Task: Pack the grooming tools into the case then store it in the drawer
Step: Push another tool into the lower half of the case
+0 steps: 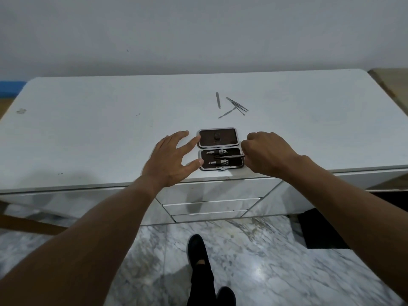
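Note:
A small brown-lined grooming case [218, 141] lies open flat near the front edge of the white dresser top [110, 120]. Its near half holds two nail clippers [217, 152] under straps. My right hand [265, 153] pinches a thin metal tool [234, 156] that lies across the near half between the clippers. My left hand [174, 159] rests spread against the case's left side, thumb and fingers touching its edge. Farther back lie a nail file [218, 100] and several thin loose tools [235, 107].
Shut white drawers [209, 205] stack below the dresser's front edge, right under the case. Marble floor and my dark shoes [198, 250] are below. A wall runs behind the dresser, and a wooden surface [390, 78] is at the far right.

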`<control>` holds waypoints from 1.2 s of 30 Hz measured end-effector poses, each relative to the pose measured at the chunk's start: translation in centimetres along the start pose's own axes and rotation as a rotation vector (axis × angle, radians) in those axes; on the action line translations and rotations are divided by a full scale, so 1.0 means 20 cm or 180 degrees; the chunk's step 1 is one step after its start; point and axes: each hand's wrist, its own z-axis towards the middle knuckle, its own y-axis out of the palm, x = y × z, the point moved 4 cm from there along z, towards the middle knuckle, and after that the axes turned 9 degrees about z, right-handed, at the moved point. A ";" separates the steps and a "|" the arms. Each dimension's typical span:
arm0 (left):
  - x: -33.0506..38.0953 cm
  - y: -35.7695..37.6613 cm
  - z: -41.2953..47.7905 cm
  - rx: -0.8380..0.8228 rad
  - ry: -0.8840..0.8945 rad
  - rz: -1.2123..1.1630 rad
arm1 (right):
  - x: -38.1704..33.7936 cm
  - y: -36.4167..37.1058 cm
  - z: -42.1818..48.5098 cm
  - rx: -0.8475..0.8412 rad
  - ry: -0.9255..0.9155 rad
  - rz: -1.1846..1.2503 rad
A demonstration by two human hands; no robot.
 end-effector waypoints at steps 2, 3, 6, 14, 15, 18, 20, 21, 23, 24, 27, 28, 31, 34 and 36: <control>0.00 0.00 0.00 0.0018 0.0006 0.0011 | -0.01 0.00 0.01 0.0012 -0.0021 -0.0006; 0.00 0.00 0.00 0.0032 0.0009 0.0018 | -0.01 0.00 0.01 0.0024 -0.0027 -0.0007; 0.00 0.00 0.00 0.0050 0.0026 0.0047 | -0.02 0.01 0.02 0.0055 -0.0021 0.0017; 0.00 0.00 0.00 0.0019 0.0018 0.0082 | -0.06 0.00 0.06 0.0143 -0.0063 0.0239; 0.00 0.00 0.00 0.0017 0.0015 0.0076 | -0.07 0.01 0.06 0.0143 -0.0062 0.0276; 0.00 0.00 0.00 0.0009 0.0014 0.0072 | -0.07 0.02 0.07 0.0163 -0.0037 0.0364; 0.00 0.01 0.00 0.0007 0.0022 0.0086 | -0.08 0.02 0.08 0.0179 -0.0024 0.0407; -0.01 0.01 0.00 -0.0001 0.0026 0.0093 | -0.08 0.02 0.08 0.0183 -0.0020 0.0437; 0.00 0.01 0.00 -0.0015 0.0023 0.0088 | -0.08 0.02 0.08 0.0165 -0.0007 0.0510; 0.00 0.01 0.00 -0.0010 0.0020 0.0081 | -0.08 0.02 0.08 0.0156 -0.0004 0.0541; 0.00 0.01 0.00 -0.0003 0.0007 0.0078 | -0.09 0.03 0.08 0.0157 0.0008 0.0591; -0.01 0.01 0.00 -0.0013 -0.0001 0.0078 | -0.09 0.03 0.08 0.0153 0.0019 0.0612; -0.01 0.01 0.00 -0.0040 -0.0011 0.0062 | -0.08 0.04 0.08 0.0141 0.0069 0.0702; -0.01 0.01 0.00 -0.0035 -0.0011 0.0034 | -0.07 0.05 0.08 0.0116 0.0170 0.0808; -0.01 0.00 0.00 -0.0017 -0.0011 0.0019 | -0.06 0.05 0.08 0.0092 0.0221 0.0863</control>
